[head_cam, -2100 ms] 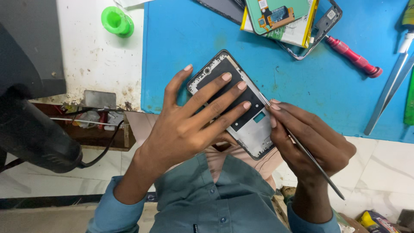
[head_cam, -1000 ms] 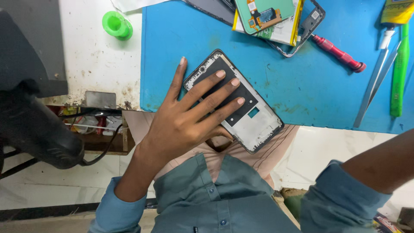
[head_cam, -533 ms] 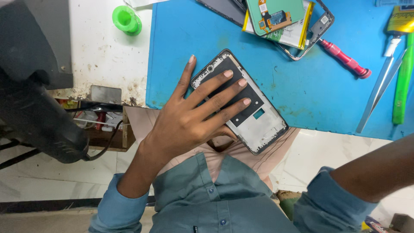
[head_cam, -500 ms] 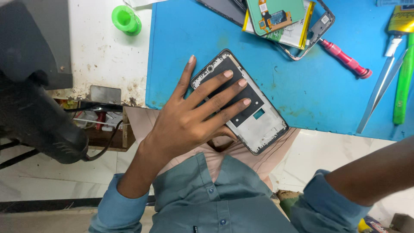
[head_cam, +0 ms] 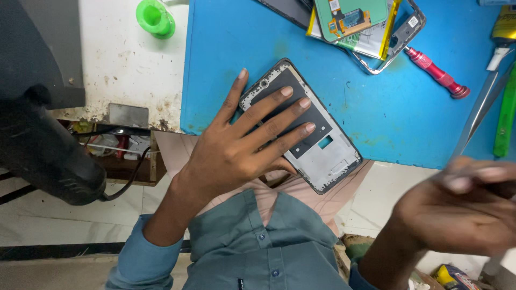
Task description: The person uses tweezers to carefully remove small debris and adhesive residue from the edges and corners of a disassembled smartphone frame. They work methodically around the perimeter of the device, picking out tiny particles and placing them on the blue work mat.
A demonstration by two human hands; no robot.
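A dismantled phone frame (head_cam: 328, 153), dark with a grey inner plate, lies slanted on the blue mat (head_cam: 376, 107) and overhangs its near edge. My left hand (head_cam: 242, 145) lies on the frame with the fingers spread across its upper half and the thumb tucked at its lower edge, holding it down. My right hand (head_cam: 462, 209) is raised at the lower right, off the mat and away from the frame. It is blurred, with the fingers bunched together. Whether it holds anything cannot be made out.
At the mat's far edge lie a second opened phone with a green board (head_cam: 357, 21), a red-handled screwdriver (head_cam: 438, 72), metal tweezers (head_cam: 481, 113) and a green tool (head_cam: 505, 113). A green ring (head_cam: 155, 17) sits on the white bench. A black hot-air gun (head_cam: 43, 150) hangs at left.
My right hand, working at the frame's lower edge with a thin tool two seconds ago, swung out of view to the right and now reappears raised at the lower right. The left hand stays put.
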